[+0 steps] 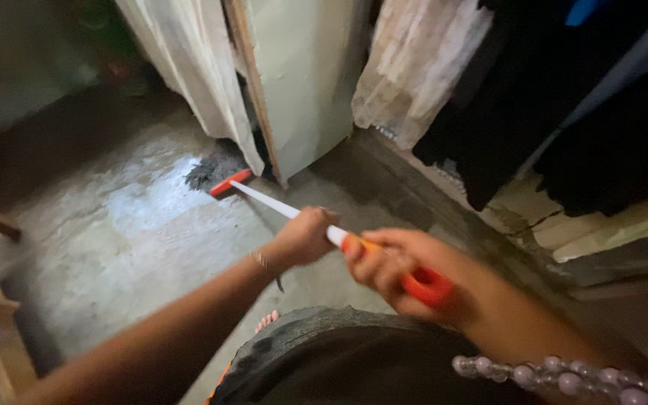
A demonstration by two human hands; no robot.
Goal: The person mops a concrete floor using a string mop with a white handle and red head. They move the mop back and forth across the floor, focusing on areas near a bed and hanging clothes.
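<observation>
Both hands closed on the broom (279, 204): right hand (399, 270) round the orange grip end, left hand (305, 236) further down the white shaft. Head w/ bristles sits on the wet floor (114, 225) by the door (301, 82) bottom. Looks like mid-sweep; next stroke prob. needs a firm pull, bristles kept flat.
</observation>
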